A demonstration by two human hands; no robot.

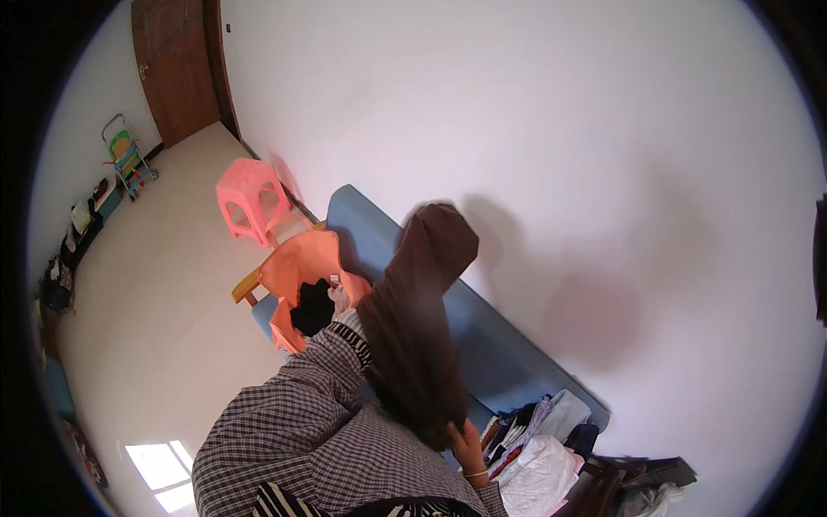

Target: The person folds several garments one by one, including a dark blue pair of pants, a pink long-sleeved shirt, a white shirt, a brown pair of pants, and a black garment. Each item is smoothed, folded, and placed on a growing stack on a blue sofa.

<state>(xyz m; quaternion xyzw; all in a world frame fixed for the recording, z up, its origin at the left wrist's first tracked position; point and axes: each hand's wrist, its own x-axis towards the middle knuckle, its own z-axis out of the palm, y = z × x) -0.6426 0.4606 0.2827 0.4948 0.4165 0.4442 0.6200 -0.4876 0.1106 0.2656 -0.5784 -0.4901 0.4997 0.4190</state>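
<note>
My right hand (469, 447), with a light band on its wrist, grips the lower edge of a long dark brown cloth garment (413, 336). The garment stretches up in front of a blue padded bench (497, 349), and its far end bulges and bends to the right. My left arm, in a checked sleeve (323, 362) with a striped cuff, reaches to the garment. The left hand itself is hidden by the brown cloth. Just beyond that sleeve an orange bag (297, 258) stands open on the bench, with a black cloth (313, 309) and something pale inside.
Folded clothes (523, 426) and a white plastic bag (539, 468) lie at the bench's right end. A wooden armrest (249, 284) and a pink plastic stool (249, 194) are at the far left. A toy stroller (126, 155) stands near the brown door (174, 71). The white wall (517, 97) backs the bench.
</note>
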